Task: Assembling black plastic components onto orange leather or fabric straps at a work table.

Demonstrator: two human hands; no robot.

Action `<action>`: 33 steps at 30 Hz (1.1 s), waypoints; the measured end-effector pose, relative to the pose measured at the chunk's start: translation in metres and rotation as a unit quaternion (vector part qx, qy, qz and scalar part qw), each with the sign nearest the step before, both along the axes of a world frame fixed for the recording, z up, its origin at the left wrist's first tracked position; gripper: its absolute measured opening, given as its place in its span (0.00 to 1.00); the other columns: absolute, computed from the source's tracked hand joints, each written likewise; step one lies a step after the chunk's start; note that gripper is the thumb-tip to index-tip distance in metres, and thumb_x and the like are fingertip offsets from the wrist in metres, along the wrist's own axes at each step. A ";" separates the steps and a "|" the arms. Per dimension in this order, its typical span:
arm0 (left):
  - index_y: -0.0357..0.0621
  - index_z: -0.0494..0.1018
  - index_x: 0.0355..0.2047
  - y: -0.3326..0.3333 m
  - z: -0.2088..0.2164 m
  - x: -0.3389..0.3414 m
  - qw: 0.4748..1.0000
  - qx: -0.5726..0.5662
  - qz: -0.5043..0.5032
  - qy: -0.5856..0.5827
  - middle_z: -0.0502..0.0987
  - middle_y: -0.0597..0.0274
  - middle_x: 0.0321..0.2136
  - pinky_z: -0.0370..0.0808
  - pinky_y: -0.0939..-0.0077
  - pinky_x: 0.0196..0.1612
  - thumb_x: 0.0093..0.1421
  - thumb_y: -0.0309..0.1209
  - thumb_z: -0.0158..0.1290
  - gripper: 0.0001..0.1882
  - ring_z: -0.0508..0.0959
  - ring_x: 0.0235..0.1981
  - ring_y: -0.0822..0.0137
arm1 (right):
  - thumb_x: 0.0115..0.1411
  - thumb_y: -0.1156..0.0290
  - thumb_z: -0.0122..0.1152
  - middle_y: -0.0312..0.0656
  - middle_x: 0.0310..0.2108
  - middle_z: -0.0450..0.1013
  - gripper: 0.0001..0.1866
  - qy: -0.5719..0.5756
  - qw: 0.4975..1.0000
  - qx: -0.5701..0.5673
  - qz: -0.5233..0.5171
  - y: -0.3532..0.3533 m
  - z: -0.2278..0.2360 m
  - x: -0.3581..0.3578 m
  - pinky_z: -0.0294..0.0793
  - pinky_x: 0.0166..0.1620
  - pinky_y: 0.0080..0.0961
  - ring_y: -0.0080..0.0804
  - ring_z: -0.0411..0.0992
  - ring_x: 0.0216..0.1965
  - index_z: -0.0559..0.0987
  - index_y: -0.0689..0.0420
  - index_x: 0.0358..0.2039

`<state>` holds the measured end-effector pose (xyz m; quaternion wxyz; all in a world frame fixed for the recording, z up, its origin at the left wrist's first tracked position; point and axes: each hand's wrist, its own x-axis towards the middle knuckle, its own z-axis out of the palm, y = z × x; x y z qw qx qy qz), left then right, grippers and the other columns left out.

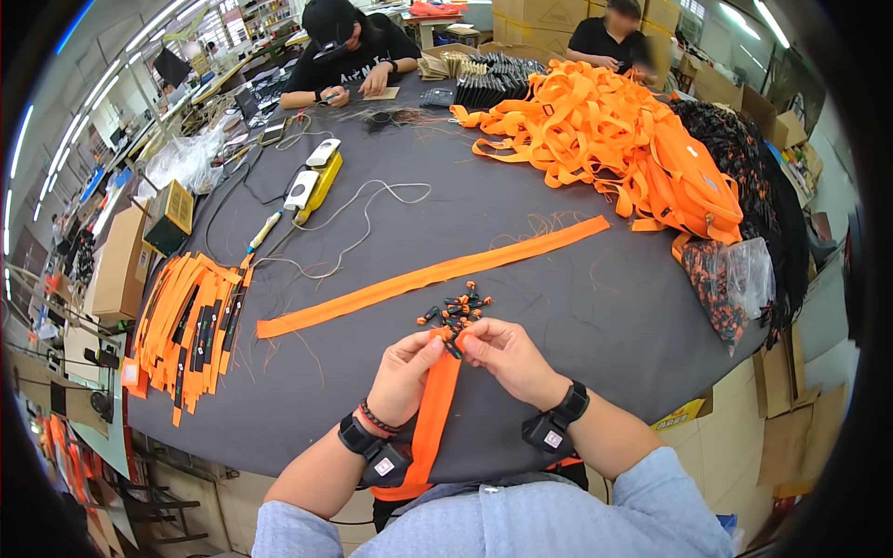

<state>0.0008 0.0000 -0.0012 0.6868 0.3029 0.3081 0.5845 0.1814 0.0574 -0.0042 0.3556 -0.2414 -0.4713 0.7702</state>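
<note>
Fingers [425, 356] of both hands [398, 383] [516, 360] pinch a flat orange fabric strip [435, 409] beside small, stubby black-and-orange pieces [462, 311].

Lettered in white across the black T-shirt [393, 45] of a co-worker [327, 30] at the far side of the table [474, 191], in part obscured. Marked with a triangle on a cardboard box [526, 37] in the background. Printed on a yellow package [679, 415] below the table's edge, too small to read. Patterned in dark print on square white labels on the left wrist device [389, 458] and right wrist device [544, 432], without legible words.
</note>
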 end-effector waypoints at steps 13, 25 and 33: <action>0.38 0.74 0.44 -0.002 0.001 -0.004 0.995 0.001 -0.066 -0.081 0.78 0.59 0.40 0.76 0.69 0.47 0.65 0.28 0.48 0.10 0.79 0.40 0.68 | 0.65 0.72 0.54 0.34 0.30 0.72 0.04 0.005 0.995 0.096 -0.022 -0.016 0.020 0.002 0.71 0.37 0.17 0.17 0.71 0.31 0.72 0.60 0.36; 0.38 0.75 0.42 -0.004 0.002 0.001 0.999 0.007 -0.028 -0.029 0.79 0.60 0.38 0.76 0.74 0.45 0.65 0.25 0.49 0.08 0.79 0.39 0.70 | 0.63 0.77 0.55 0.35 0.30 0.72 0.03 -0.053 0.976 0.199 -0.071 -0.022 0.014 0.001 0.72 0.36 0.16 0.17 0.71 0.31 0.72 0.62 0.35; 0.38 0.75 0.39 -0.005 0.005 0.002 1.000 0.004 -0.031 0.001 0.78 0.64 0.33 0.76 0.77 0.41 0.64 0.24 0.50 0.06 0.77 0.34 0.75 | 0.62 0.79 0.55 0.34 0.30 0.73 0.02 -0.050 0.977 0.187 -0.088 -0.020 0.013 0.000 0.72 0.35 0.15 0.15 0.71 0.31 0.72 0.62 0.35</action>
